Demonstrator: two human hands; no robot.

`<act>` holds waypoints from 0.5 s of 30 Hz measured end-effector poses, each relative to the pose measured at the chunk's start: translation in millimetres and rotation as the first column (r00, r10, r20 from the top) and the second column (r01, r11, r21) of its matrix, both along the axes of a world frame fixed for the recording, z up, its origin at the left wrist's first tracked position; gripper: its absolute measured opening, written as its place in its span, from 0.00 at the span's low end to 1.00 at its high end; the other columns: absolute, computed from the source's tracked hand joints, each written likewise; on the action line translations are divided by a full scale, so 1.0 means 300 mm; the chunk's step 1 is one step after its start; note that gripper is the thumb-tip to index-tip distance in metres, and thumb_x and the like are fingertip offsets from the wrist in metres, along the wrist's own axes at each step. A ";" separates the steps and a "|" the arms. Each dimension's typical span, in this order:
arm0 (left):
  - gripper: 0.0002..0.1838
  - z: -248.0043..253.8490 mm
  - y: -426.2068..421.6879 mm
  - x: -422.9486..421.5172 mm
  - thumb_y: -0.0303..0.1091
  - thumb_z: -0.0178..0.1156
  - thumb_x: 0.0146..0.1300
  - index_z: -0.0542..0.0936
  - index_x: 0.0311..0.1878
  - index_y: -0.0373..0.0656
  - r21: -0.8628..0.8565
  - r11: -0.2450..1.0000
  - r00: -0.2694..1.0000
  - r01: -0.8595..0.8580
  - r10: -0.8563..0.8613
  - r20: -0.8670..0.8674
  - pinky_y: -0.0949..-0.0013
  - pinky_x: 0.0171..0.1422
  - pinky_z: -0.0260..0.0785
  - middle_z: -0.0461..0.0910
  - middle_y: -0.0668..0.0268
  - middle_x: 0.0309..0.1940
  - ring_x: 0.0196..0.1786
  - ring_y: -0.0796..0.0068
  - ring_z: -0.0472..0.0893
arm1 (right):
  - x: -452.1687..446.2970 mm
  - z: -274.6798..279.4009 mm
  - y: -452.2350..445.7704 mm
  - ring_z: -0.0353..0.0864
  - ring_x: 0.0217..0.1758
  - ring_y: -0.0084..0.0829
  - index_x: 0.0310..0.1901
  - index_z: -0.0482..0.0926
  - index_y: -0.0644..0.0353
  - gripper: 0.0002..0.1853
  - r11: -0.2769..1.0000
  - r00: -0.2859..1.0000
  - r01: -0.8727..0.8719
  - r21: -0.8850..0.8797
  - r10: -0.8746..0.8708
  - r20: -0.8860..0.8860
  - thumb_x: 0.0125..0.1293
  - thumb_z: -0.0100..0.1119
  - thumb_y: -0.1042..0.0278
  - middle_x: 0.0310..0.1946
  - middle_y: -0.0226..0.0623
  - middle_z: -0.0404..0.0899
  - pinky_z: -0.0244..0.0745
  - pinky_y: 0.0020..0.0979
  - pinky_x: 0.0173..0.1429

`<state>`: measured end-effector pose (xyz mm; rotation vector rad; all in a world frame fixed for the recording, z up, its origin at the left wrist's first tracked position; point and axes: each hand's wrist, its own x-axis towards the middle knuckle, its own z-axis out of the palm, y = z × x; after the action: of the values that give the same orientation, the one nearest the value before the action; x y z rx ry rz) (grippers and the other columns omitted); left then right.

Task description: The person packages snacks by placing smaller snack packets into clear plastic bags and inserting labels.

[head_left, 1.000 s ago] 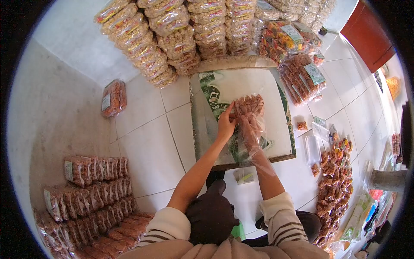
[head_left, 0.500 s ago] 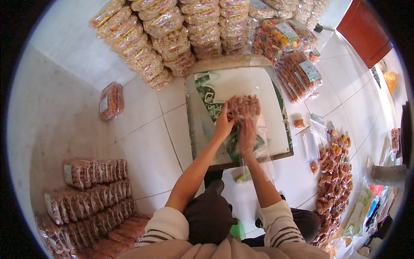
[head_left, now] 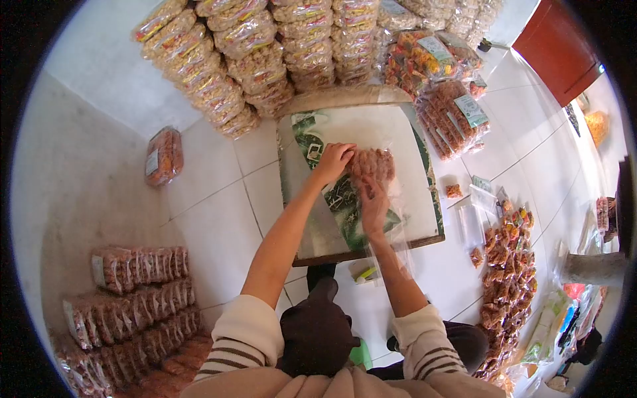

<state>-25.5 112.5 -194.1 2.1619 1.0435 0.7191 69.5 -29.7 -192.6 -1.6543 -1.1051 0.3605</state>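
A clear plastic bag (head_left: 396, 192) lies on the low table (head_left: 305, 229), with brown snack packs (head_left: 375, 163) lined up in its far end. My left hand (head_left: 337, 161) is at the upper left corner of the packs, fingers curled against the bag's edge. Near the lower edge of the packs is my right hand (head_left: 373, 202), its fingers bunched together and partly covered by the clear plastic. What those fingers pinch, if anything, is hidden. Loose plastic from the bag's open end trails over my right forearm.
Tall stacks of bagged snacks (head_left: 249, 53) stand behind the table. Labelled bags (head_left: 454, 119) lie at its right, above a long heap of small brown packs (head_left: 507, 285). More packs (head_left: 133, 298) are stacked at lower left. One bag (head_left: 164, 156) lies by the wall.
My left hand has moved up from the lower left of the snack packs to their upper left corner, its fingers now curled. My right hand has shifted slightly down and left.
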 end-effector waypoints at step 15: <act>0.17 0.051 -0.063 0.010 0.45 0.57 0.57 0.74 0.34 0.38 -0.632 0.775 0.960 -0.030 0.198 0.198 0.73 0.36 0.68 0.76 0.63 0.26 0.32 0.74 0.75 | -0.020 -0.005 -0.011 0.71 0.39 0.38 0.38 0.77 0.61 0.11 0.995 0.997 0.068 0.067 -0.070 0.040 0.49 0.58 0.79 0.34 0.40 0.70 0.67 0.33 0.44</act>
<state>-22.5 93.7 -178.8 1.3994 1.0898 0.5749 63.6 -33.0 -194.2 -1.6443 -1.0773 0.2430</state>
